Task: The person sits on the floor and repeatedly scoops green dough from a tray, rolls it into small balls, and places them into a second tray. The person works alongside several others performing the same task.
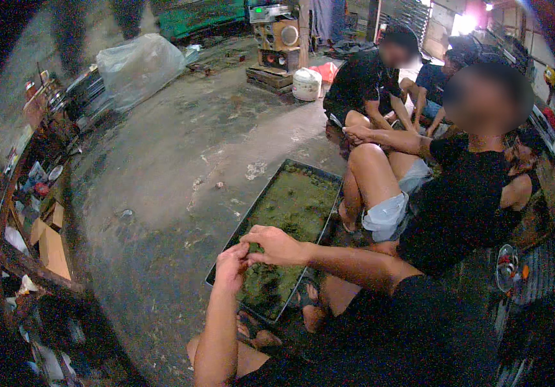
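A long dark tray [255, 207] lies on the floor in front of me, filled with a green, crumbly-looking material [298, 205]. Above its near half my two hands meet. My left hand [231, 267] is closed, its fingertips pressed up against those of the other hand. From the right comes my right hand [276, 247], also closed, fingers bent down over the left fingertips. Whatever small thing may be between them is hidden by the fingers. Darker hollows show in the green surface, and small lumps sit along the tray's far end.
Close on my right sits a person in a black top [461, 193], knees near the tray. Others crouch farther back. Beyond are a speaker stack [276, 48] and a white round container [306, 84]. Cardboard [53, 250] and clutter line the left; a metal plate [506, 267] lies right.
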Action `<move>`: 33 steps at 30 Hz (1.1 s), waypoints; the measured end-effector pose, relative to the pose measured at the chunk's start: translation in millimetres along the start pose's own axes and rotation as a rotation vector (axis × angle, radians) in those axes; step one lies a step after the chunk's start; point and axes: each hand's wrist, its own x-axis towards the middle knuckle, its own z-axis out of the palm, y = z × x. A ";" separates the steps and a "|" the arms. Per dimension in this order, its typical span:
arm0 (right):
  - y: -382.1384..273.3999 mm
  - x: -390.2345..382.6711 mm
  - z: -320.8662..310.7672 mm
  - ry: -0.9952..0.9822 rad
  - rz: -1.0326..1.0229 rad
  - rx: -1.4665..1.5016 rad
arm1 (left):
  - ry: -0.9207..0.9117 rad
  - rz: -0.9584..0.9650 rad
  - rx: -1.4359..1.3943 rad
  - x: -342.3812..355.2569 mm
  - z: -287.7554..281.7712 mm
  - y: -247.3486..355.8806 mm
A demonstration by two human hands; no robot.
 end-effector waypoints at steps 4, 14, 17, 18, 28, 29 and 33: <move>-6.3 5.1 -7.2 -0.066 0.023 0.024 | 0.053 -0.002 -0.077 -3.6 2.0 2.9; 6.0 -8.8 1.8 -0.019 0.101 0.048 | 0.055 -0.060 -0.094 5.5 4.0 -16.4; 6.4 -2.8 -1.6 -0.038 0.238 0.138 | 0.051 -0.081 -0.117 2.7 4.6 -7.0; 6.7 -0.6 -1.5 -0.035 0.282 0.179 | 0.059 -0.087 -0.120 0.8 3.8 -4.0; 50.3 -4.5 -7.4 0.202 1.034 1.305 | 0.040 -0.235 -0.244 7.3 -13.0 12.5; 38.8 1.4 -7.8 0.223 1.128 0.973 | 0.140 -0.211 -0.147 6.2 -6.9 13.2; 32.3 2.8 11.9 0.249 0.868 0.745 | 0.153 -0.108 -0.109 0.4 -12.1 5.6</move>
